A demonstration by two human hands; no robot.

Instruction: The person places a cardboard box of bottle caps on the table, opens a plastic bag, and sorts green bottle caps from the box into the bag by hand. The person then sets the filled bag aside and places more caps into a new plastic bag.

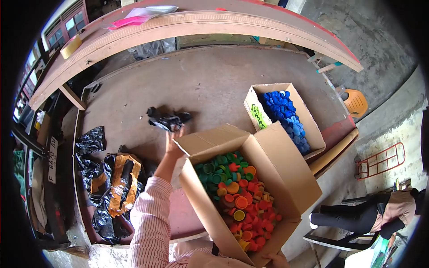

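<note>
My left hand (174,139) reaches out over the table with its fingers at the near edge of a crumpled black plastic bag (166,119), which looks slightly blurred. My right hand (275,260), partly hidden, grips the near lower corner of an open cardboard box (196,183). Inside this tilted box lie many plastic bottle caps (241,203): green ones at the far left, red, orange and yellow ones over the rest. Its flaps stand folded outward. Behind it is a second cardboard box (256,114) holding blue bottle caps (281,107), with green marker writing on its side.
Black plastic with brown tape (123,185) lies at the table's left. Across the far side runs a raised wooden shelf (196,22) bearing a tape roll (71,47) and a pink sheet (132,20). An orange chair (356,102) and another person (371,212) are at the right.
</note>
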